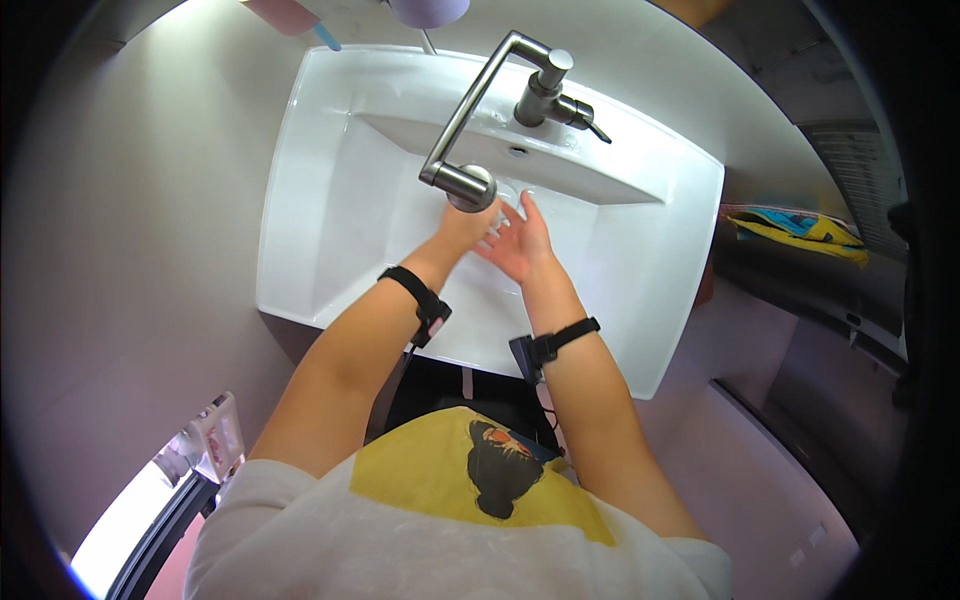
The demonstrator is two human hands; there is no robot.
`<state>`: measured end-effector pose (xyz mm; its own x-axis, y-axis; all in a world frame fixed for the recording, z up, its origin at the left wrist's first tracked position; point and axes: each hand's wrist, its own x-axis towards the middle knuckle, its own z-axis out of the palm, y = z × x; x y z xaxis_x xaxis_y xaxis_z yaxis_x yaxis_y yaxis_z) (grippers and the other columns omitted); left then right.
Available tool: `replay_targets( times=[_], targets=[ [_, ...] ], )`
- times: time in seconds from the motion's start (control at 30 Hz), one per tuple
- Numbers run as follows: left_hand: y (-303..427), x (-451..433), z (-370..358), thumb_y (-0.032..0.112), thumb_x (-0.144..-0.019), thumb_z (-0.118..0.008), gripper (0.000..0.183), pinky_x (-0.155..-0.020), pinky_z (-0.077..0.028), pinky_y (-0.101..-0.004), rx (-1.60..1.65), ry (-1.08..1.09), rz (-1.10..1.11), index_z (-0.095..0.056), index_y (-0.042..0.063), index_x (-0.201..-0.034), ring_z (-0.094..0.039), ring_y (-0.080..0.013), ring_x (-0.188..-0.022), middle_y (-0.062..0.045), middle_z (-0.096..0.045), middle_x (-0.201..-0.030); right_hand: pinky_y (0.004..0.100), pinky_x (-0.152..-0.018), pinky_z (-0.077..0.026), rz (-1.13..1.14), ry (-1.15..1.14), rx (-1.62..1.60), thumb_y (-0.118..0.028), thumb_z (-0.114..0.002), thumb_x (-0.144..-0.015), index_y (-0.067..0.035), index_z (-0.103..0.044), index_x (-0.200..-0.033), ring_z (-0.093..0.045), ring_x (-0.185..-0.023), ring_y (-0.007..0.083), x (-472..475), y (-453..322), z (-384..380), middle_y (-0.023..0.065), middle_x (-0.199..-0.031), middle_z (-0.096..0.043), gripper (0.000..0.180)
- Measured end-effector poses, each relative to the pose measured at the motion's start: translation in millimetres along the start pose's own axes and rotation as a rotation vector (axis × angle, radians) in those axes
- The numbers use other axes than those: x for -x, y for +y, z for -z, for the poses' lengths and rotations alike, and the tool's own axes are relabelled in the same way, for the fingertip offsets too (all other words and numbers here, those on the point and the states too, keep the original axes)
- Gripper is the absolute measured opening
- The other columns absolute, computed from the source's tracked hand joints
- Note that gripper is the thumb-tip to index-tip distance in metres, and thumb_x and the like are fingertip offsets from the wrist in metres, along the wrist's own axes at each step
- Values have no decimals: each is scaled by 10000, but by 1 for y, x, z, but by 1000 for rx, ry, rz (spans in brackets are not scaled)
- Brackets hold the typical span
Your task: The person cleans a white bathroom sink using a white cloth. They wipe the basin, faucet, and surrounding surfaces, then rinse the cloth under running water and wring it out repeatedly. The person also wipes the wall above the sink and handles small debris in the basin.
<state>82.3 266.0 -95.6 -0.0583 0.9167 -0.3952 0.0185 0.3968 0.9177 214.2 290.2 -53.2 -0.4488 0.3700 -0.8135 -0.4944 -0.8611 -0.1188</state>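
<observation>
My left hand [469, 226] is inside a white ceramic washbasin [352, 202], under the round outlet of a brushed-metal swivel faucet [471, 187]. The outlet covers part of this hand, and its fingers are mostly hidden. Close beside it on the right is my right hand [527, 238], palm turned up, fingers apart and nothing held in it. Water glints between the two hands. Black straps with small dark devices circle my left forearm [360, 341] and my right forearm [592, 390].
The faucet's lever [598, 133] points right, above an overflow hole [517, 151] in the basin's back wall. Pink [283, 15] and lilac [429, 10] containers are at the back. A yellow and blue packet or cloth [802, 232] lies to the right. A framed item [216, 437] is at lower left.
</observation>
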Motion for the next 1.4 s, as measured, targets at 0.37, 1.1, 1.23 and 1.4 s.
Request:
replay_targets(
  times=[0.37,1.1,1.23,1.4],
  targets=[
    [39,25,14,187,-974,-632,597,-1162,-341,-461,-486,259,-445,-426,16,-1509,-455,-405,-1389,-259,-450,-1519,501,-1029,-490,86,-164,-88,-543,-418,-1050,-141,-619,-1328,-642,-1157,292,-42,16,-56,76,-1254,-686,529],
    [8,29,36,504,-1099,-373,742,-992,-484,-370,257,472,-70,-239,-36,-1589,-556,-262,-1176,-242,-444,-1420,362,-559,-445,94,-103,-47,-484,-631,-1005,-149,-571,-1060,-589,-661,194,-49,20,-61,-3,-785,-583,345],
    [21,33,35,386,-1093,-455,645,-794,-525,-304,402,385,-92,-307,-38,-1556,-593,-154,-914,-130,-568,-1172,334,-549,-431,76,-55,-23,-523,-585,-1019,-166,-579,-1054,-594,-659,196,-53,23,-60,8,-801,-596,359],
    [48,20,6,279,-1036,-589,515,-724,-532,-305,645,491,-157,-472,-39,-1423,-638,-161,-826,-88,-618,-1021,377,-866,-515,281,-64,207,-603,-468,-1039,-162,-626,-1162,-644,-1028,202,-29,29,-72,81,-1112,-666,485]
  ],
)
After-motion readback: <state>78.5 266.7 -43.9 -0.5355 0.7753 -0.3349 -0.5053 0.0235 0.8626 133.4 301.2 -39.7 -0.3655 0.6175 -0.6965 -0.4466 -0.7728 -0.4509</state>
